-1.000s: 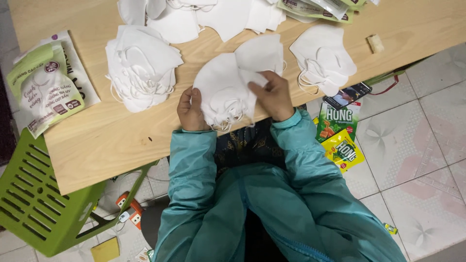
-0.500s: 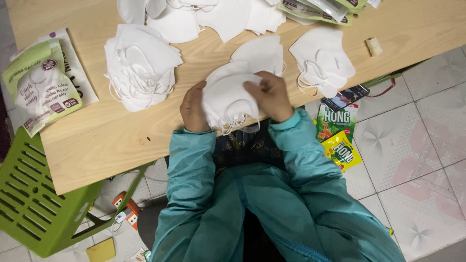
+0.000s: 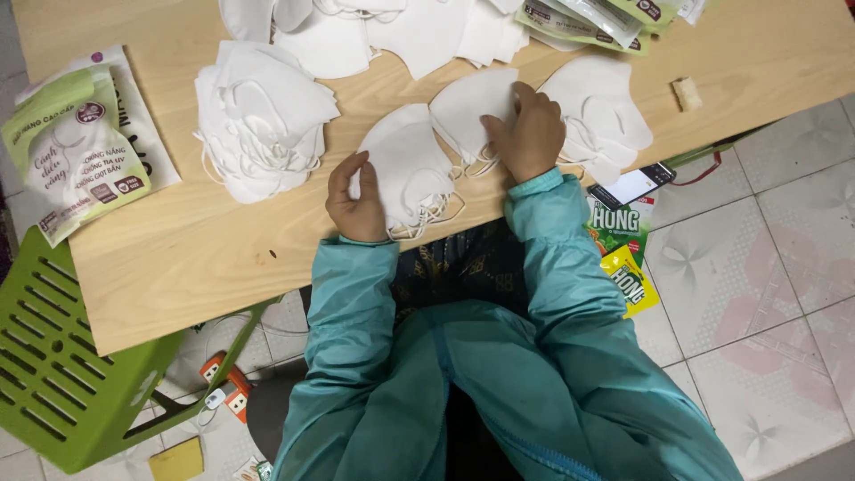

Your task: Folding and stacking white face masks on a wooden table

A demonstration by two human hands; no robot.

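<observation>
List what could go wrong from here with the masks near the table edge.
1. The mask under the left hand lies at the table edge, its loops hanging over; it may slide off onto the floor.
2. The right hand presses a second mask beside another pile; loops could tangle.

Both arms in teal sleeves, bent at the elbows and reaching forward from the body, cuffs drawn close at the wrists. Left hand (image 3: 359, 198) knuckles up, thumb raised, fingers curled in a loose grip. Right hand (image 3: 527, 135) set further forward and a little apart from the left, back turned upward, fingers bent downward and pressed flat.
</observation>
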